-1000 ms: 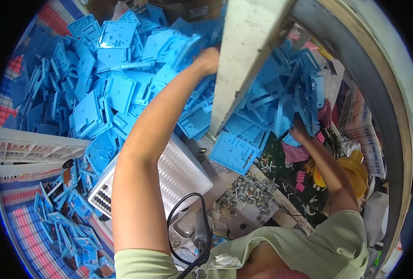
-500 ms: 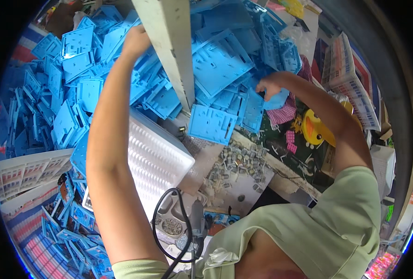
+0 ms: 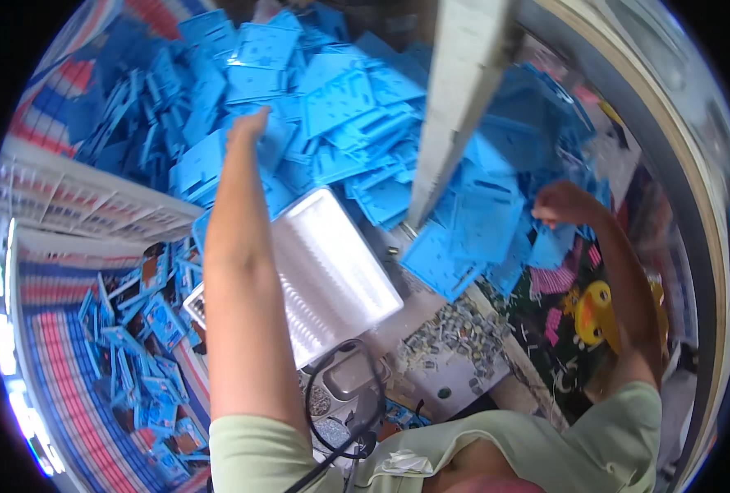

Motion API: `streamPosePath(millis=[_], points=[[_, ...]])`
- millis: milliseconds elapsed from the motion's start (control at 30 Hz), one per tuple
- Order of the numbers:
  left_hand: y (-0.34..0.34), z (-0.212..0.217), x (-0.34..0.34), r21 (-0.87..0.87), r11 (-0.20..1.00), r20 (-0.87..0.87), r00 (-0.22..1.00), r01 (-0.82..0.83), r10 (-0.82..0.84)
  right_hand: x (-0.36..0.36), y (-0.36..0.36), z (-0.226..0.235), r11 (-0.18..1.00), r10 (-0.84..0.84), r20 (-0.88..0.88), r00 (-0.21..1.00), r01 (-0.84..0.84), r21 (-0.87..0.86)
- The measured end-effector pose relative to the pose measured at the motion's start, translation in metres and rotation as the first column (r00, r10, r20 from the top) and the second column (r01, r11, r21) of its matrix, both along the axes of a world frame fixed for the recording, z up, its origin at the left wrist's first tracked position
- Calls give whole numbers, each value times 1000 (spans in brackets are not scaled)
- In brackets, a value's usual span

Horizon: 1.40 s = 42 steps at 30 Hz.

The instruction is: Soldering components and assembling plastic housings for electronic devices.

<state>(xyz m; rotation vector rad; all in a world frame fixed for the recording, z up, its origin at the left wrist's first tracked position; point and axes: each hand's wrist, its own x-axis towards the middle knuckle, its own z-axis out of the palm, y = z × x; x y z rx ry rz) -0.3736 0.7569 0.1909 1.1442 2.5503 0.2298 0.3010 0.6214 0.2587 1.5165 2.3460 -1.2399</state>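
A large heap of blue plastic panels, flat with slots and cut-outs, spreads across the far side. My left hand reaches into its left part, against the panels. Its fingers are blurred and partly hidden, so I cannot tell whether it grips one. On the right side of the heap, my right hand is closed with curled fingers, just above a small blue piece. What those fingers hold, if anything, cannot be made out. A tilted blue panel lies at the heap's near edge, beside the pale post.
A pale upright post stands amid the heap. Nearer are a white ribbed tray, small metal parts and a black cable. A white plastic crate and more blue pieces lie left; a yellow duck figure lies right.
The whole view has turned, so the scene sits farther right and lower. My left hand has moved left across the heap, away from the post. My right hand stays near the same spot.
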Motion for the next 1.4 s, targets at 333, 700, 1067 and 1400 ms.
streamPosePath(millis=[333,700,1067,1400], points=[[9,-15,146,4,999,64,997,36,-36,-31,-52,-91,887,-191,-96,977,214,408],[66,-31,311,372,734,192,726,569,-660,10,-55,-107,820,-325,-446,834,484,306],[7,20,271,654,523,-15,701,546,-713,157,36,-93,475,-620,-784,-22,785,-398],[-186,45,23,-607,744,-563,510,278,-650,123,62,-121,573,-719,-690,-78,495,-653]])
